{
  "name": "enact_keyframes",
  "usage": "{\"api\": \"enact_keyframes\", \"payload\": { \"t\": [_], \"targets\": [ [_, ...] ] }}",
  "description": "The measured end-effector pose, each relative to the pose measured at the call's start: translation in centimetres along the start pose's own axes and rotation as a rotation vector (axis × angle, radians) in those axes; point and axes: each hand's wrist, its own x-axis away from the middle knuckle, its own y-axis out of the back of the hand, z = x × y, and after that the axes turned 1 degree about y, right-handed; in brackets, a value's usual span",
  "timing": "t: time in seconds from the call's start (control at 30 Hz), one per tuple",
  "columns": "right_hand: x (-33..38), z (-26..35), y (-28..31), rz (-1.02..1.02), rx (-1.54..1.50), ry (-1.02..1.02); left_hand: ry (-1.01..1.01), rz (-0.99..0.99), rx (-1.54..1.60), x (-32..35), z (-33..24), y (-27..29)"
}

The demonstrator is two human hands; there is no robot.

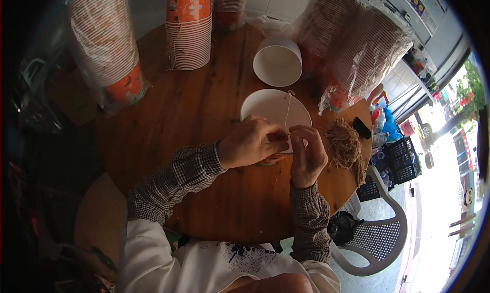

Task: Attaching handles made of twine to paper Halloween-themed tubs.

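Left hand point(250, 142): fingers pinched together on the near rim of the white paper cup point(274, 109).
Right hand point(308, 153): fingertips closed on a thin string point(288, 109) running across the cup.
Cup: mid-table, just beyond both hands.
Twine bundle point(346, 144): right of the hands.
Second white cup point(278, 61): farther back.

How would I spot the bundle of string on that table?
Start at the round wooden table and go to its right edge, past the right hand. The tan string bundle lies there loose and frizzy, unlike the smooth white paper cups and wrapped cup stacks nearby.
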Motion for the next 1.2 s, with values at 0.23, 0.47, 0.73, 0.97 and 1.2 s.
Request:
{"api": "enact_keyframes", "payload": {
  "t": [0.23, 0.47, 0.73, 0.97, 1.2],
  "targets": [
    [-0.1, 0.0, 0.6, 0.107, -0.067, -0.119, 0.042, -0.038, 0.058, 0.1, -0.2, 0.5],
    [-0.9, 0.5, 0.9, 0.19, 0.196, 0.099, -0.023, -0.044, -0.083, 0.2, -0.5, 0.3],
    [-3.4, -1.0, 3.2, -0.159, 0.618, 0.317, -0.034, -0.037, -0.146, 0.8, -0.9, -0.5],
    [-4.2, -4.2, 4.4, -0.126, 0.619, 0.142, -0.104, -0.063, -0.316, 1.3, 0.0, -1.6],
    [-3.4, -4.6, 4.1, -0.126, 0.426, 0.108, -0.121, -0.163, -0.204, 1.6, 0.4, -2.2]
  ]
}}
